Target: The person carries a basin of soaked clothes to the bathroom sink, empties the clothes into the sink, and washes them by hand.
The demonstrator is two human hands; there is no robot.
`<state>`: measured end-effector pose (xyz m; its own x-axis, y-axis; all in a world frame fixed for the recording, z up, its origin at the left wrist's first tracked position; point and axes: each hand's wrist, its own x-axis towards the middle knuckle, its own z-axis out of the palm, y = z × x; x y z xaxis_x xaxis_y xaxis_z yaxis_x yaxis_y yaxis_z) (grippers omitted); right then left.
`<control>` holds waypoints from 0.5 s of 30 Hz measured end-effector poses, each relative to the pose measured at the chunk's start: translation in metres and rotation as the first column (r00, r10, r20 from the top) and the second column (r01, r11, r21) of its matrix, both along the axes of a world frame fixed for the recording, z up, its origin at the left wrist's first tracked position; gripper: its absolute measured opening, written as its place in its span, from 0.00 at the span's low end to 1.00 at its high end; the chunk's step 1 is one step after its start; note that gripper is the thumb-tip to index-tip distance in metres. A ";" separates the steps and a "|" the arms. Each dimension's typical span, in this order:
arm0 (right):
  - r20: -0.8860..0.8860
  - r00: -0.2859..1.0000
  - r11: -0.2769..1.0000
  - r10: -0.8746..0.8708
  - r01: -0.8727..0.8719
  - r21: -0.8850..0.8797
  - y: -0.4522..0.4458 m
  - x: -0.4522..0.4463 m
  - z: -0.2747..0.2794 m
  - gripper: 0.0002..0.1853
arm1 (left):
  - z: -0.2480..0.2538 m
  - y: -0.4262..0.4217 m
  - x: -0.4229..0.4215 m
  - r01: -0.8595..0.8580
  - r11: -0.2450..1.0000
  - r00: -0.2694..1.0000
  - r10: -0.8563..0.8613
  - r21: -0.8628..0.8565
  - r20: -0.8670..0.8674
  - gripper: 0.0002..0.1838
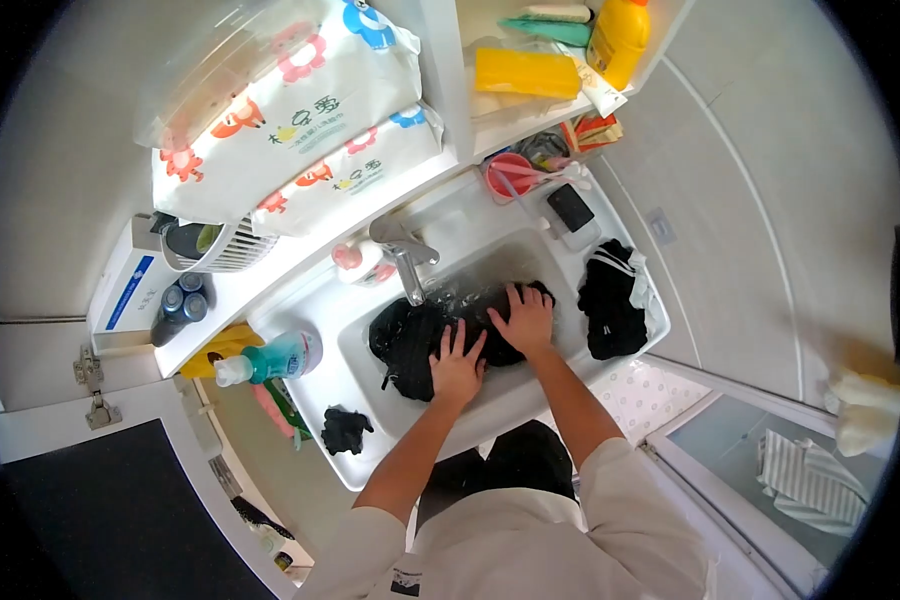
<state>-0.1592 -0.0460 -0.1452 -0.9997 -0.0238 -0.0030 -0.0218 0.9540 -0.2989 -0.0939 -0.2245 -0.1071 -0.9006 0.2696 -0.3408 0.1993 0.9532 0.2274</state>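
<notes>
Black wet cloth lies in the water of the white sink, below the metal faucet. My left hand rests on the cloth near its middle, fingers spread. Farther right, my right hand presses flat on the same cloth, its fingers apart. Neither hand is closed round anything. A black garment with white stripes lies on the sink's right ledge, and a small black cloth on the left ledge.
A teal bottle and a pink-and-white pump bottle stand left of the faucet. Behind are a pink cup and a soap box. Tissue packs sit on the shelf; an open cabinet door is at lower left.
</notes>
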 end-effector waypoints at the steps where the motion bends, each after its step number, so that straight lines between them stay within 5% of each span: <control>1: -0.032 0.999 1.000 -0.008 0.008 -0.008 -0.002 -0.003 -0.003 0.35 | -0.002 -0.001 -0.001 -0.014 1.000 1.000 0.014 -0.004 0.014 0.34; 4: 0.439 0.888 0.987 -0.136 0.159 -0.015 -0.012 -0.018 -0.011 0.35 | -0.003 0.001 -0.006 -0.049 0.999 0.998 0.048 0.006 0.047 0.34; 7: 0.455 0.878 0.975 -0.149 0.207 -0.080 -0.013 -0.021 -0.027 0.36 | -0.005 0.000 -0.006 -0.074 0.997 0.995 0.072 0.037 0.062 0.34; 9: 0.489 0.833 0.849 -0.258 0.438 -0.297 -0.007 -0.014 -0.050 0.33 | -0.010 -0.001 -0.007 -0.071 0.996 0.996 0.068 0.048 0.053 0.35; 10: 0.517 0.800 0.746 -0.305 0.538 -0.392 -0.007 -0.009 -0.048 0.32 | -0.001 0.001 -0.005 -0.097 0.994 0.995 0.097 0.051 0.002 0.35; 12: 0.744 0.637 0.121 -0.203 0.770 -0.626 -0.006 0.006 -0.021 0.30 | 0.016 0.009 0.008 -0.147 0.987 0.983 0.152 0.061 -0.099 0.37; 13: 0.812 0.578 -0.236 -0.083 0.780 -0.579 -0.007 0.013 0.000 0.28 | 0.011 0.012 0.018 -0.251 0.923 0.963 0.269 0.291 -0.022 0.36; 15: 0.857 0.511 -0.382 0.069 0.807 -0.451 -0.006 0.023 0.018 0.27 | 0.000 0.017 0.034 -0.438 0.612 0.886 0.419 0.659 0.200 0.36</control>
